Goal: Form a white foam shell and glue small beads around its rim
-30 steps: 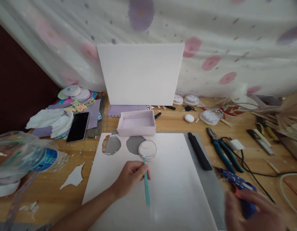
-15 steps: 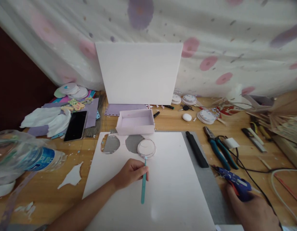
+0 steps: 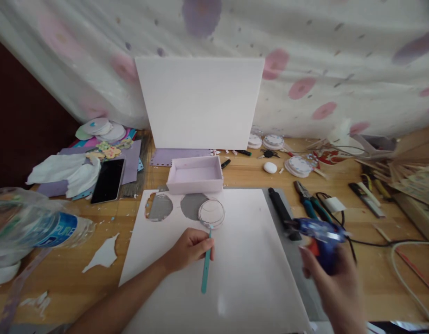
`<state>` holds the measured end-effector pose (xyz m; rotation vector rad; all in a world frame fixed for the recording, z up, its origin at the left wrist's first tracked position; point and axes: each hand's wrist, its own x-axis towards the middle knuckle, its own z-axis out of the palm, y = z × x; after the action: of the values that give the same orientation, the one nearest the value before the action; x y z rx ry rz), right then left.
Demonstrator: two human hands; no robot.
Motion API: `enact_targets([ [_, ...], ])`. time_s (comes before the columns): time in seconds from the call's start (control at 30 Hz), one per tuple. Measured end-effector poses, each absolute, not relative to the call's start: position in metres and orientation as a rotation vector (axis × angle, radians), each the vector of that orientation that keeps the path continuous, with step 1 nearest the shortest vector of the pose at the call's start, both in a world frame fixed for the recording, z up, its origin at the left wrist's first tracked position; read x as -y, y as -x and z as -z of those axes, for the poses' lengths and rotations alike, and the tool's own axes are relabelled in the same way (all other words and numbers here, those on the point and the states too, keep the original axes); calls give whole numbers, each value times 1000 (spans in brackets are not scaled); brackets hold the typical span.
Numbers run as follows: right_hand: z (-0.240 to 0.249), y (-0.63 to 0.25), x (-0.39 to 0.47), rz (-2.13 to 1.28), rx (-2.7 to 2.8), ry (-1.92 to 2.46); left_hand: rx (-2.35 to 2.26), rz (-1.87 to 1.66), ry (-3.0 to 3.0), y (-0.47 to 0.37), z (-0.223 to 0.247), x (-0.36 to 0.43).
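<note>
Teal tweezers [image 3: 206, 271] are pinched in my left hand [image 3: 190, 250] over the white board [image 3: 249, 260]. Their tip is at the lower edge of a round white disc [image 3: 211, 212], with a tiny pale blue piece there. The disc partly overlaps a round cutout in the board. My right hand [image 3: 334, 287] is wrapped round a blue glue gun [image 3: 322, 239] with an orange trigger, raised at the board's right side. Its nozzle points left, in front of a black marker-like case [image 3: 282, 211].
Behind the board are a pale pink open box [image 3: 195, 174] and an upright white panel [image 3: 200, 104]. Pliers [image 3: 306, 199], a white plug and cables lie right. A phone [image 3: 108, 181], paper scraps and a plastic bottle [image 3: 61, 229] are left.
My right hand has lifted the glue gun from the tabletop and brought it left, towards the board. The left hand and tweezers have hardly moved.
</note>
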<state>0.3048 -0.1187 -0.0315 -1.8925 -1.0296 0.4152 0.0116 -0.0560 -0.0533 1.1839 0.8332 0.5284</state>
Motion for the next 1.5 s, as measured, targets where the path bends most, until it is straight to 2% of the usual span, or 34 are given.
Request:
enact_targets([
  [0.07,35,-273,100,-526,1153,1804,-840,-537,-1191,-12,54,56],
  [0.27,58,-220,81,-524,1190,1710,-845,-527,-1205,-13,55,56],
  [1.5,69,-225,84,-542,1311,1721,-844,-550,-1320,-14,51,49],
])
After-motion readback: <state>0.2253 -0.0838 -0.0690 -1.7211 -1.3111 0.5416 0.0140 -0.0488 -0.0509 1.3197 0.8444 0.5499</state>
